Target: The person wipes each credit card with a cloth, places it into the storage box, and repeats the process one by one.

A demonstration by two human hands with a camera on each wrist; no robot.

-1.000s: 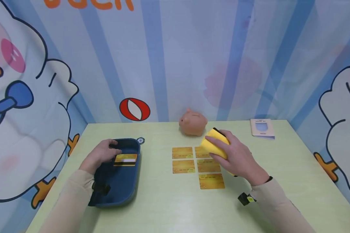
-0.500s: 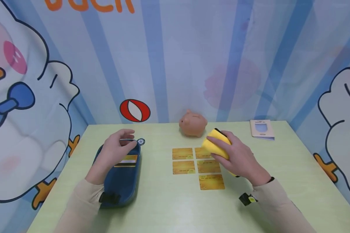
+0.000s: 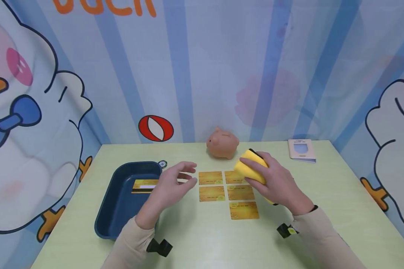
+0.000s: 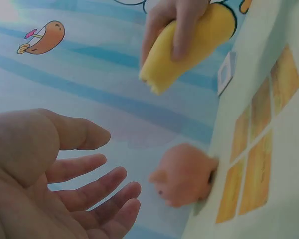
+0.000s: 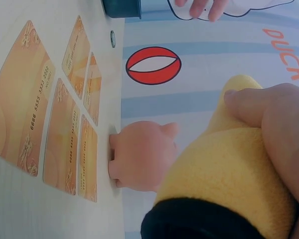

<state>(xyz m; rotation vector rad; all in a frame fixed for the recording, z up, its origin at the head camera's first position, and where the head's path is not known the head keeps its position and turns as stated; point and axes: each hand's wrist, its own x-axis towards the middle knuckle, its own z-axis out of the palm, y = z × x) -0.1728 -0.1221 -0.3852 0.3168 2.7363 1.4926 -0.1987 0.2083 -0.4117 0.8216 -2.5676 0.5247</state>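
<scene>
My right hand grips a yellow fleecy cloth with a black edge, folded into a bundle, held above the right side of the gold cards. My left hand hovers just left of those cards with its fingers spread, holding nothing; in the left wrist view its palm shows. Several gold bank cards lie on the table in two columns, among them a front card and a left one. A gold card, stripe side up, lies in the dark blue tray, partly hidden by my left hand.
A pink piggy bank stands at the back, behind the cards. A small pale booklet lies at the back right. A small round badge sits by the tray's far corner. A printed curtain hangs behind the table.
My left hand has left the tray and moved right, across the tray's edge towards the cards. The right hand with the yellow cloth has hardly moved.
</scene>
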